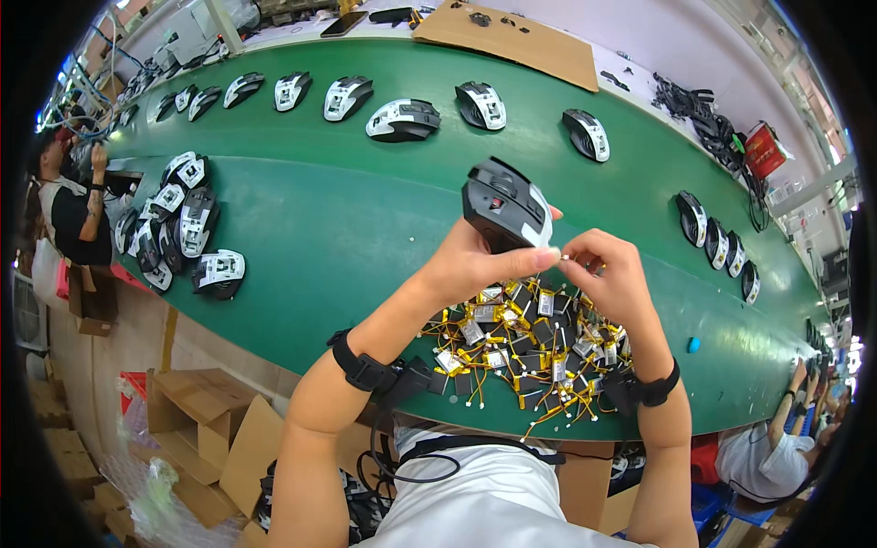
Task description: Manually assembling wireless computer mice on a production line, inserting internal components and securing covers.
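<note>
My left hand (464, 263) grips a black and white computer mouse (508, 208), tilted up above the green bench. Its thumb reaches along the mouse's near end toward my other hand. My right hand (607, 272) is closed in a pinch beside that thumb. A tiny white plug (565, 258) shows at its fingertips; any wire on it is hard to make out. Below both hands lies a heap of small battery packs (523, 345), silver and black with yellow tape and thin coloured wires ending in white plugs.
More mice (402, 121) stand spaced along the far strip of the green bench (320, 219). Several mice (196, 219) are piled at left. A cardboard sheet (507, 41) lies at the back. Co-workers (78, 196) sit at both sides. Open cartons (196, 416) stand on the floor at left.
</note>
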Demonstrator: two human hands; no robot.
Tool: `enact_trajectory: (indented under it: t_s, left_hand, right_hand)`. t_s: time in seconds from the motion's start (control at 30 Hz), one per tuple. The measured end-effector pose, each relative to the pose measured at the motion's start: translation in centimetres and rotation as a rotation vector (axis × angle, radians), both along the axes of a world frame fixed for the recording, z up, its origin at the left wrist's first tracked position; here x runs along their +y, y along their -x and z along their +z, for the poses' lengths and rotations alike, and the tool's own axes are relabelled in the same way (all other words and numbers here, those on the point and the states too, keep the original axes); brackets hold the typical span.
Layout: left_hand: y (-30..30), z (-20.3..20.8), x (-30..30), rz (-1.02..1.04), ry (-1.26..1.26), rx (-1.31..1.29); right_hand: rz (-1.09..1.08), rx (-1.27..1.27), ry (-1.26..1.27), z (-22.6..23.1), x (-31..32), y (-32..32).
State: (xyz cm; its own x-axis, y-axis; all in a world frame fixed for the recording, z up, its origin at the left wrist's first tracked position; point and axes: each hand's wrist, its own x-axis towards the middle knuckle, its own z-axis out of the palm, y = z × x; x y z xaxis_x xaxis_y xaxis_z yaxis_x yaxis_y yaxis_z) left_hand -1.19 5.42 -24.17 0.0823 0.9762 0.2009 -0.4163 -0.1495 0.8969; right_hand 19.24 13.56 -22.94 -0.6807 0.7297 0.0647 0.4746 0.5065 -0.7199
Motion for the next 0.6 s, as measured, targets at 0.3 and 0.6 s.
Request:
enact_trajectory:
  t_s: [0.3,0.6]
  left_hand:
    - [-0.1,-0.4,0.3,0.062,0.024,0.019]
    - [0.5,-0.5,0.6,0.076,0.119,-0.024]
  right_hand:
    - [-0.015,0.108,-0.045,0.4,0.8,-0.4]
    - [0.065,-0.203,0.078,0.1,1.1,-0.6]
